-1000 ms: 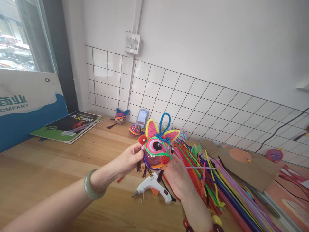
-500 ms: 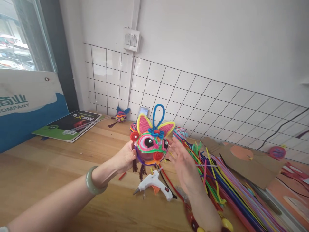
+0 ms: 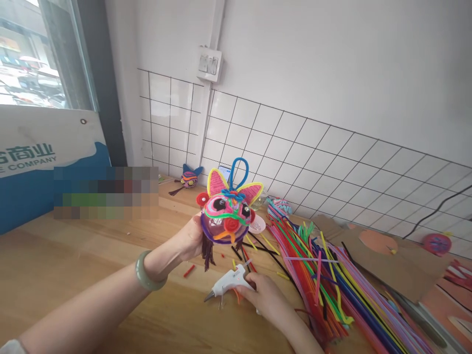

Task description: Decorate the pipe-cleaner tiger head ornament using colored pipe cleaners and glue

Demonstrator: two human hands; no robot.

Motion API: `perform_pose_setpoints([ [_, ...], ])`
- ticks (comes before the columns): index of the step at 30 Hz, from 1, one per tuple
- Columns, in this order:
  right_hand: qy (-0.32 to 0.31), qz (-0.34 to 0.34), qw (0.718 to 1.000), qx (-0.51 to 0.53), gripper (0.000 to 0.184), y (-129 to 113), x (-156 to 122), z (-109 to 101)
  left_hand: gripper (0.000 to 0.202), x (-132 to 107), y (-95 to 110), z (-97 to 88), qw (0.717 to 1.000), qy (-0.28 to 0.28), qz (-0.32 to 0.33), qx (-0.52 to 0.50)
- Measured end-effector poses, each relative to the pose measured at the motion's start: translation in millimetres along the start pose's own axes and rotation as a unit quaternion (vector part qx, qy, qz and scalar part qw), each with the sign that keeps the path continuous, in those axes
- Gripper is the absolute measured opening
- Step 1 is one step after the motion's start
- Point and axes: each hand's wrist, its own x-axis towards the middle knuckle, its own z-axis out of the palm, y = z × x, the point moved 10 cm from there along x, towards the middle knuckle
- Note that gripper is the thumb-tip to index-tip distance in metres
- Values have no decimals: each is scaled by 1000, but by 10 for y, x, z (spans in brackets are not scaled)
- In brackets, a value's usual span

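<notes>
My left hand (image 3: 192, 237) grips a cat-faced pipe-cleaner ornament (image 3: 226, 211) from its left side, holding it above the table. Pink ears edged in yellow, a blue hanging loop, black eyes, red rosettes and dark tassels make up the ornament, round a clear body. Lower down, my right hand (image 3: 267, 297) is closed round the handle of a white hot glue gun (image 3: 228, 281). The gun rests on the table on its wire stand, nozzle pointing left. Part of its handle is hidden by my fingers.
Long coloured pipe cleaners (image 3: 332, 275) lie in bundles on the right, by brown cardboard (image 3: 379, 265). Short cut pieces (image 3: 265, 248) are scattered behind the gun. A blue-eared ornament (image 3: 190, 177) stands near the grid-lined wall (image 3: 258, 128). A printed board (image 3: 47, 147) leans at left.
My right hand has left the ornament's right side and come down onto the glue gun's handle. My left hand still holds the ornament, now turned and tilted slightly.
</notes>
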Motion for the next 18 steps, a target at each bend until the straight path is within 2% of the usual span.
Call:
perform_pose_setpoints([
  [3, -21, -2, 1000, 20, 28, -19, 11, 51, 89, -12, -86, 98, 994, -103, -27, -39],
  [6, -40, -16, 996, 72, 29, -71, -26, 2, 93, -9, -103, 67, 989, -129, -22, -63],
  [10, -67, -23, 984, 164, 37, -77, -137, -155, 97, 26, -82, 9, 994, -100, -5, -45],
  [13, -81, -31, 970, 227, 47, -49, -242, -278, 90, 60, -63, -55, 999, -49, 10, -14],
  [15, -64, -60, 950, 300, 46, -72, -311, -393, 87, 79, -77, -133, 1000, -7, 21, -3],
  [18, 14, -125, 904, 408, 33, -137, -420, -625, 85, 98, -180, -268, 999, 41, 17, 11],
])
